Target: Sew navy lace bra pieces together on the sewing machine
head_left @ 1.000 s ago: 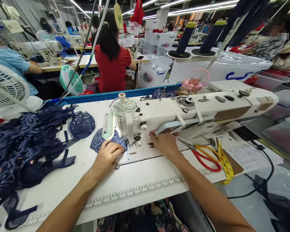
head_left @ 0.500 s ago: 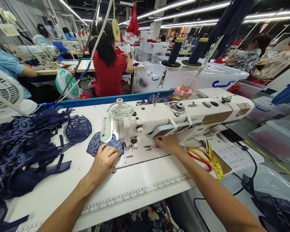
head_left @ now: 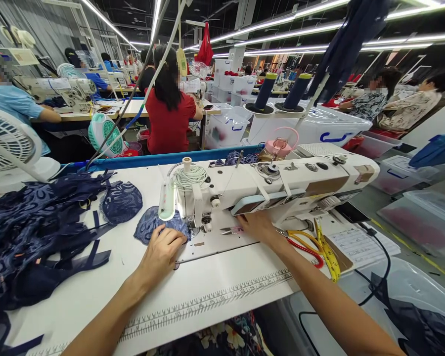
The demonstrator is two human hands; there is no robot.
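Observation:
A navy lace bra cup (head_left: 145, 225) lies on the sewing machine's bed, its right side at the needle area. My left hand (head_left: 163, 247) holds the near edge of this cup, fingers bent together and pressed on it. My right hand (head_left: 257, 226) reaches under the arm of the sewing machine (head_left: 304, 173). Its fingertips are partly hidden below a light-blue-edged panel (head_left: 244, 203) strapped to the machine. Small thread snips (head_left: 230, 230) lie by that hand, blades to the left; whether the fingers touch their handle, I cannot tell.
Another lace cup (head_left: 122, 201) and a heap of navy lace garments (head_left: 40, 232) lie on the left. Orange-and-red-handled scissors (head_left: 306, 244), a yellow tape measure (head_left: 328, 257) and papers (head_left: 359, 247) are on the right. A printed ruler (head_left: 207, 296) runs along the front edge. Co-workers sit beyond.
The view has tilted and shifted slightly, so the scene sits a little lower. Both hands stay at nearly the same places, and the lace cup shows no clear movement on the bed.

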